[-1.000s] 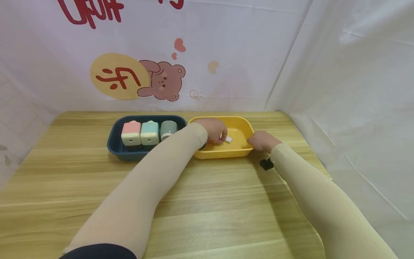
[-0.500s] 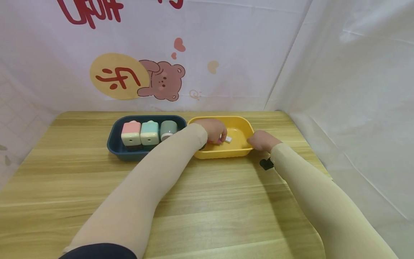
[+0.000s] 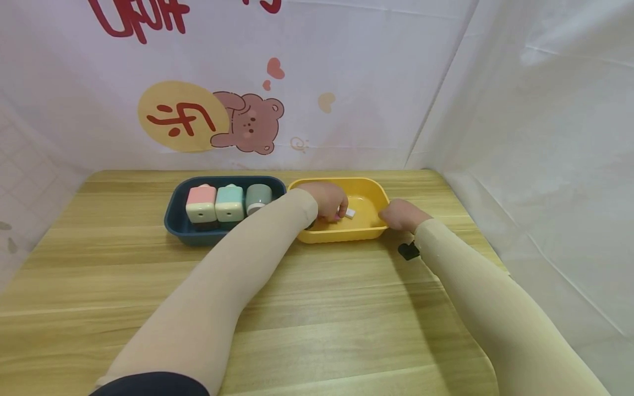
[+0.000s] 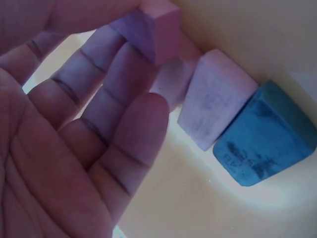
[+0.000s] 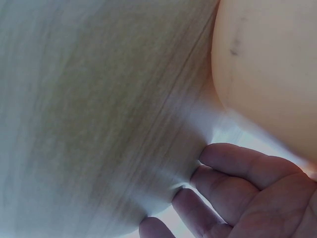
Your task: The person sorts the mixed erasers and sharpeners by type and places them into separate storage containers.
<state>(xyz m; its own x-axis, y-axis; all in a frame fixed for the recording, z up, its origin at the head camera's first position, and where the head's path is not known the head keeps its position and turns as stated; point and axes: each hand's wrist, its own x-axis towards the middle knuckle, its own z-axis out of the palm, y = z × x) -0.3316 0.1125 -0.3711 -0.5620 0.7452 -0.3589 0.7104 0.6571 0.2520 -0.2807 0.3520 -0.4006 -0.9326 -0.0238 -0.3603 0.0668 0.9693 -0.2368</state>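
My left hand [image 3: 327, 199] reaches into the yellow tray [image 3: 342, 236]. In the left wrist view its thumb and a finger pinch a pink-and-purple eraser [image 4: 166, 32], while the other fingers are loosely bent. Beside those fingertips, a pale pink eraser [image 4: 213, 99] and a blue eraser [image 4: 267, 136] with smudged dark marks lie against each other on the tray floor. A small white block [image 3: 350, 213] shows just right of the left hand in the head view. My right hand [image 3: 401, 215] holds the tray's right rim; its bent fingers [image 5: 233, 193] are outside the wall, its thumb hidden in the right wrist view.
Left of the yellow tray stands a dark blue tray [image 3: 190, 239] holding a pink-topped ceramic box [image 3: 201, 202], a mint-topped one [image 3: 229, 202] and a grey cup [image 3: 258, 197]. A white printed curtain [image 3: 361, 82] hangs behind the wooden table [image 3: 317, 319].
Both hands keep their places at the yellow tray. Only the left fingertips shift slightly, and less pink shows beneath them now.
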